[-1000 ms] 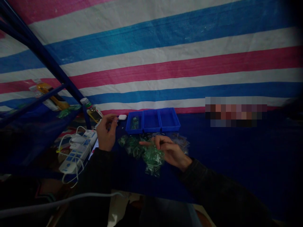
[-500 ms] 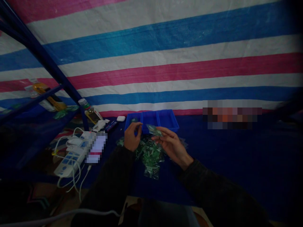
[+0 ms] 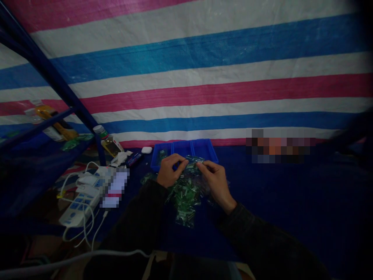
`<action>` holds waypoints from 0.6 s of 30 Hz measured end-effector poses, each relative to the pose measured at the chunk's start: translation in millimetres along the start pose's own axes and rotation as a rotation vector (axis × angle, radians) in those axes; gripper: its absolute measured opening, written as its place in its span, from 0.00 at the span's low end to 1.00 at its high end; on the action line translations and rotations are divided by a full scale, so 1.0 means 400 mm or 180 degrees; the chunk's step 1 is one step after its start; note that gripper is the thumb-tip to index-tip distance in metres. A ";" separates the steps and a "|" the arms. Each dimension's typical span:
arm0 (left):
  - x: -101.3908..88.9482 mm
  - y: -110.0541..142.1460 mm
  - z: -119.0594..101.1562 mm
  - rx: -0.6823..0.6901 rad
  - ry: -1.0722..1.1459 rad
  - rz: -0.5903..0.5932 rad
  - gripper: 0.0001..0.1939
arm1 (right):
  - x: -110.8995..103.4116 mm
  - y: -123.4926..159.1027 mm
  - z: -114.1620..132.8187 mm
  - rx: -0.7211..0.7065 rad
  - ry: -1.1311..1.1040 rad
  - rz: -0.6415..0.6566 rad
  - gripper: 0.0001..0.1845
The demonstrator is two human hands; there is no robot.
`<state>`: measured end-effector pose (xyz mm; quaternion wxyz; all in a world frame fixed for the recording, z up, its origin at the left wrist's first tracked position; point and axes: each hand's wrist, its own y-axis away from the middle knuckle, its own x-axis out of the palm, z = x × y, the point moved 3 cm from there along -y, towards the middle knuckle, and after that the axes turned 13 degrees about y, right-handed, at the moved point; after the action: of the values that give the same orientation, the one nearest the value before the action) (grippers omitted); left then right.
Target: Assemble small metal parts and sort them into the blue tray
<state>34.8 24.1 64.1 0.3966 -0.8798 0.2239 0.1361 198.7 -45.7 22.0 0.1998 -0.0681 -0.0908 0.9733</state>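
My left hand (image 3: 170,170) and my right hand (image 3: 214,179) meet above the blue tray's front edge. Between their fingertips is a small clear plastic bag of green circuit boards (image 3: 194,159), which both hands pinch. Below my wrists lies a heap of similar bagged green boards (image 3: 185,200) on the blue cloth. The three-compartment blue plastic tray (image 3: 182,151) stands just beyond my hands, with one bag (image 3: 162,155) in its left compartment. My hands hide part of the tray's front.
A white power strip (image 3: 80,208) with tangled cables lies left of my arm. Nearby are a white earbud case (image 3: 146,150), a small blue packet (image 3: 134,159) and a plastic bottle (image 3: 109,142). A blue metal frame (image 3: 51,76) and striped tarpaulin (image 3: 204,81) rise behind.
My left hand has moved right, away from the tray's left part, and now reaches the bag that my right hand held. The view has tilted slightly.
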 end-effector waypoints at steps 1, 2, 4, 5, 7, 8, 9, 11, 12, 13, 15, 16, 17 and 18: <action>0.005 0.007 0.008 -0.0022 0.0030 -0.0124 0.06 | -0.002 -0.002 -0.001 -0.0028 0.0085 0.0019 0.20; 0.010 0.015 0.016 -0.0012 0.0042 -0.0227 0.04 | -0.002 -0.003 -0.002 -0.0034 0.0140 0.0081 0.20; 0.019 0.032 0.027 0.0130 -0.0029 -0.0277 0.06 | 0.002 -0.004 -0.005 -0.0015 0.0094 0.0217 0.18; 0.023 0.040 0.030 0.0247 -0.0074 -0.0214 0.09 | 0.004 -0.003 -0.007 0.0015 -0.0005 0.0261 0.15; 0.030 0.053 0.030 0.0490 -0.0171 0.0000 0.14 | 0.009 0.000 -0.012 0.0103 -0.0284 0.0281 0.15; 0.032 0.058 0.030 0.0587 -0.0216 0.0091 0.15 | 0.012 0.002 -0.013 0.0144 -0.0419 0.0269 0.18; 0.032 0.062 0.028 0.0657 -0.0271 0.0146 0.15 | 0.015 0.004 -0.014 0.0169 -0.0508 0.0267 0.20; 0.030 0.067 0.027 0.0704 -0.0393 0.0185 0.12 | 0.019 0.009 -0.013 0.0145 -0.0512 0.0290 0.19; 0.029 0.068 0.027 0.0695 -0.0437 0.0170 0.11 | 0.020 0.011 -0.011 0.0102 -0.0461 0.0306 0.16; 0.027 0.069 0.027 0.0669 -0.0465 0.0134 0.09 | 0.021 0.013 -0.010 0.0057 -0.0418 0.0326 0.14; 0.024 0.069 0.031 0.0602 -0.0489 0.0016 0.07 | 0.023 0.015 -0.010 -0.0007 -0.0429 0.0399 0.14; 0.024 0.070 0.033 0.0584 -0.0471 -0.0046 0.06 | 0.024 0.015 -0.011 -0.0019 -0.0439 0.0454 0.15; 0.025 0.070 0.036 0.0571 -0.0424 -0.0094 0.06 | 0.024 0.015 -0.013 -0.0029 -0.0401 0.0495 0.15; 0.027 0.072 0.039 0.0546 -0.0356 -0.0128 0.06 | 0.024 0.013 -0.015 -0.0058 -0.0294 0.0488 0.14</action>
<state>28.7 16.2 31.3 0.4849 -0.8380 0.1945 0.1574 189.1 -45.9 14.1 0.1196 -0.0318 -0.1033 0.9869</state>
